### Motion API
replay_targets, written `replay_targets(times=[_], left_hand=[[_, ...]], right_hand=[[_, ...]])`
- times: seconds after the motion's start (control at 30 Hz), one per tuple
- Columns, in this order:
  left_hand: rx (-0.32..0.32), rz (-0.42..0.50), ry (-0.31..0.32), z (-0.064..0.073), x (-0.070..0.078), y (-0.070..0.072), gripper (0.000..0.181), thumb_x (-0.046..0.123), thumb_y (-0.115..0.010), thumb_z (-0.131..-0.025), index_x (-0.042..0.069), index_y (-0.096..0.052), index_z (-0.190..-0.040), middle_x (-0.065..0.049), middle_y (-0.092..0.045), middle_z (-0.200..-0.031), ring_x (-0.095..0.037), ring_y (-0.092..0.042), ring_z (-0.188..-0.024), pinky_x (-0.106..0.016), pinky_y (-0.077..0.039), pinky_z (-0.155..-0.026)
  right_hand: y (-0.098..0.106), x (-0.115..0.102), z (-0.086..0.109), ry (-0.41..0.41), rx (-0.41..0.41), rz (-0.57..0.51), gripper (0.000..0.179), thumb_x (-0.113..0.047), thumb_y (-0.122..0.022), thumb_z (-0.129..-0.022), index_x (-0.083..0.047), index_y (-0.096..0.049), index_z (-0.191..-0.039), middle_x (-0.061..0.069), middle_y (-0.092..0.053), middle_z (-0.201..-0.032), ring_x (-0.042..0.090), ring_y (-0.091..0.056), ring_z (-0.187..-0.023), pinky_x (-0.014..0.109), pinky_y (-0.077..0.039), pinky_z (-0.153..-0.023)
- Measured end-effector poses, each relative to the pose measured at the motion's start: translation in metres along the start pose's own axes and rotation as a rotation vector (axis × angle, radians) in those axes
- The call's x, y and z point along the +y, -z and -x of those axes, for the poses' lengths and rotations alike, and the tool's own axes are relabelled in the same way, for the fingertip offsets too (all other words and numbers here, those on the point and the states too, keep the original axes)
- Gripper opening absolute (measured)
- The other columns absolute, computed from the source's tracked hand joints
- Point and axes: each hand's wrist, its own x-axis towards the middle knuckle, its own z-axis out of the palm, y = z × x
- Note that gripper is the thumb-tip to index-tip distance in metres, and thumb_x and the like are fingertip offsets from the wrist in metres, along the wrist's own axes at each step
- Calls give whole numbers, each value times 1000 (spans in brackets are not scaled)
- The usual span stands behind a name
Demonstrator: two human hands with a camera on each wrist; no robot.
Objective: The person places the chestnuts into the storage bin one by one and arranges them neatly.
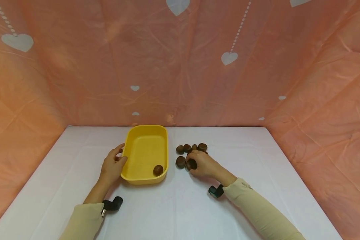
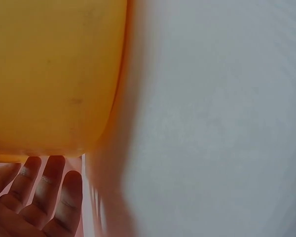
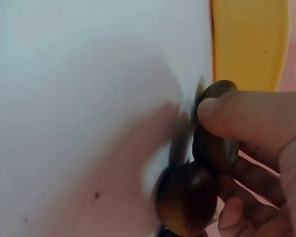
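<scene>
Chestnut (image 1: 191, 164) pinched by right hand (image 1: 204, 165); left hand (image 1: 112, 166) spread against yellow tray (image 1: 144, 133).

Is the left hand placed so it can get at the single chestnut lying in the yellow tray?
Probably yes. The left hand rests on the yellow tray at its left rim, the tray is open-topped, and nothing covers the chestnut in its near right corner.
</scene>
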Motion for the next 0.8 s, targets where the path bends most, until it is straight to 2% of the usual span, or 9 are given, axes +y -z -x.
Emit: replay_targets(times=[0.27,0.57,0.8], left_hand=[[-17,6,-5,0,0,1,55,14,-48,-95,12,-36,-149,-19,-46,-139,-28,-53,-102,-17,-45,-73],[-17,6,-10,0,1,1,55,14,-48,-95,10,-37,-148,-20,-47,-138,-29,-54,-101,-16,-44,-72],[-23,7,0,0,0,1,55,14,-48,-95,11,-36,-149,-20,-46,-139,-28,-53,-101,-17,-45,-72]], right_hand=[[10,1,-4,16,25,-58,30,-9,-75,-72,-10,-68,-101,1,-62,-96,12,-54,-87,26,-49,-78],[20,-6,-19,27,38,-71,32,-14,-76,-74,-9,-67,-105,3,-65,-99,15,-58,-92,31,-50,-83],[25,-13,-30,23,42,-139,33,-13,-76,-76,-8,-67,-108,3,-64,-100,20,-61,-87,27,-50,-77]])
